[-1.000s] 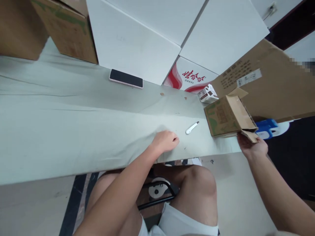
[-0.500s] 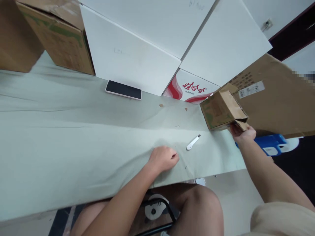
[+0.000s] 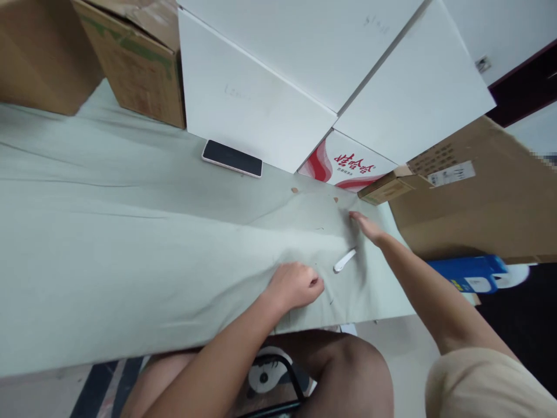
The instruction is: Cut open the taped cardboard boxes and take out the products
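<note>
The left hand (image 3: 295,285) hides its own fingertips. The right hand (image 3: 368,226) is slightly blurred, as is the blade end of the utility knife (image 3: 344,261) between them. Beyond both, handwriting on the white boxes (image 3: 252,87) is too faint to read; the picture's top edge cuts those boxes off. The right forearm partly covers the blue package (image 3: 474,273).

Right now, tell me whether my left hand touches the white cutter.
Apart. The head view shows a strip of pale cloth between the closed left hand and the white cutter.
</note>
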### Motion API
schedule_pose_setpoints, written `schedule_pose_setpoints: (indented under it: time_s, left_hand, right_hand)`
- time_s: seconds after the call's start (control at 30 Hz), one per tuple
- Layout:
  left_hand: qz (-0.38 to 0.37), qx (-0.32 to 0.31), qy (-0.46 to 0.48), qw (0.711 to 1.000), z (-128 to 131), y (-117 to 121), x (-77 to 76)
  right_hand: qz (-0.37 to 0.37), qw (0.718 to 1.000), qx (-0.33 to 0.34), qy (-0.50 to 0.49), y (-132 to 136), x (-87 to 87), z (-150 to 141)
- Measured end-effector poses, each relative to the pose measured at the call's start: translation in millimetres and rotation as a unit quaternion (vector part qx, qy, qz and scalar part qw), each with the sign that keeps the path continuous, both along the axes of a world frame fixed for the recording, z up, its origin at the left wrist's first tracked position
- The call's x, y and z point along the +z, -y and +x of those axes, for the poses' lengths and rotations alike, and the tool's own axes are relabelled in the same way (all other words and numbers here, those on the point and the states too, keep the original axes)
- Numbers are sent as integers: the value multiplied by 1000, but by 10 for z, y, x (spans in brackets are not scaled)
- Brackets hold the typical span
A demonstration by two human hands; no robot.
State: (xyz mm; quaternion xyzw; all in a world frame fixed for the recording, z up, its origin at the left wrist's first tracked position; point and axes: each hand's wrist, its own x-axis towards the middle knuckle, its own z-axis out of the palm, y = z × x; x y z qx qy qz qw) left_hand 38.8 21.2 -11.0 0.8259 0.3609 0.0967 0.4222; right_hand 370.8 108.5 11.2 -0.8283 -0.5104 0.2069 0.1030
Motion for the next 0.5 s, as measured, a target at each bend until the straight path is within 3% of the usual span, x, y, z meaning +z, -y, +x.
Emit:
schedule_pose_setpoints:
  time_s: [0.13, 0.23, 0.5]
  left_hand:
    - [6, 4, 29, 1000, -118, 42, 29]
    - [7, 18, 50, 999, -238, 45, 71]
    - [-3, 34, 52, 998, -641, -62, 122]
  right_hand:
    - [-36, 982, 153, 103, -3, 143, -563]
    - [-30, 954, 262, 145, -159, 239, -1167]
    - [78, 874, 456, 150, -1053, 413, -3428]
